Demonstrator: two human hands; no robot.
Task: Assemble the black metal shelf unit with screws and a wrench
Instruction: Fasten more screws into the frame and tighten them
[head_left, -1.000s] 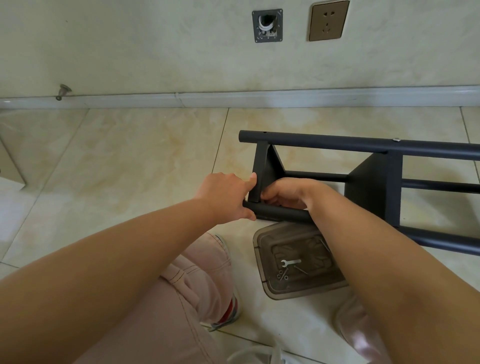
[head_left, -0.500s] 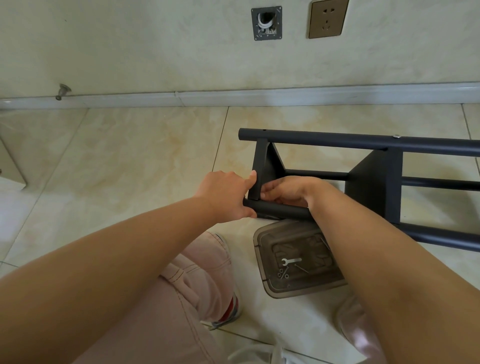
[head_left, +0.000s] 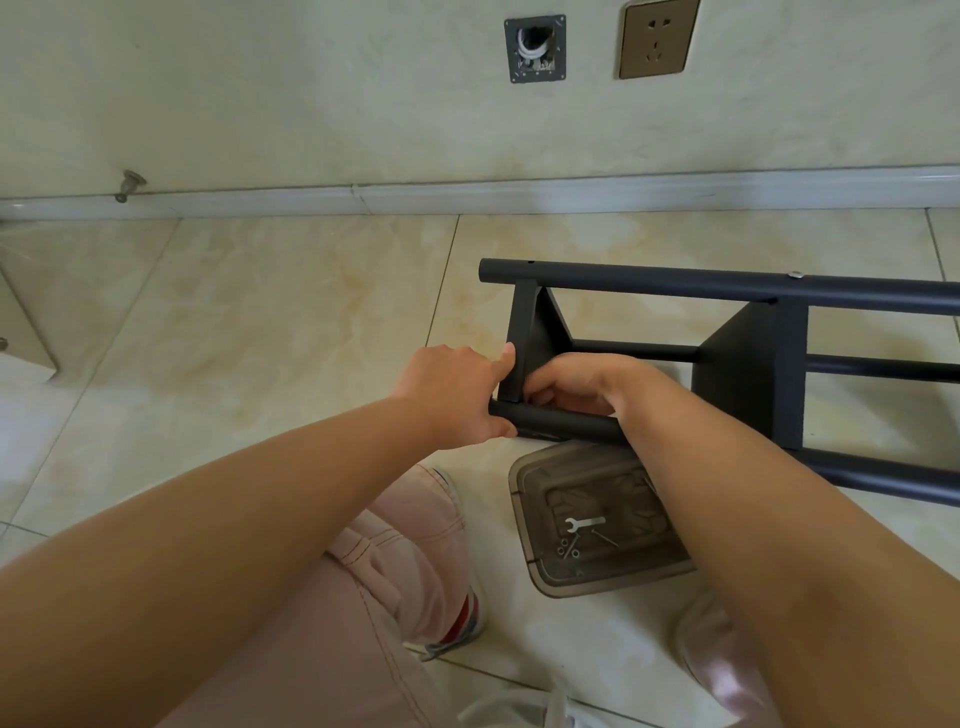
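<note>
Black tube steel sits under the left hand (head_left: 457, 395), whose thumb and fingers wrap the end of the near tube (head_left: 558, 422) of the shelf unit (head_left: 748, 364) while the forefinger lies straight up along the end shelf panel (head_left: 524, 338). The right hand (head_left: 576, 382), at three o'clock from the left and almost touching it, curls its fingers in behind that same joint; whether they pinch a screw there I cannot tell, since the knuckles hide the tips. The unit lies on its side on the tiled floor (head_left: 260, 322), stretching away toward three o'clock, with a second panel (head_left: 743, 358) already standing between the tubes and a bolt head (head_left: 794, 275) seated on the far tube. At six o'clock from the hands a brown plastic lid (head_left: 597, 519) holds the wrench (head_left: 584, 524) and a few loose washers or nuts (head_left: 567, 548). By my reading the frame is largely joined, this end joint is being fitted by hand, and wrench tightening remains
</note>
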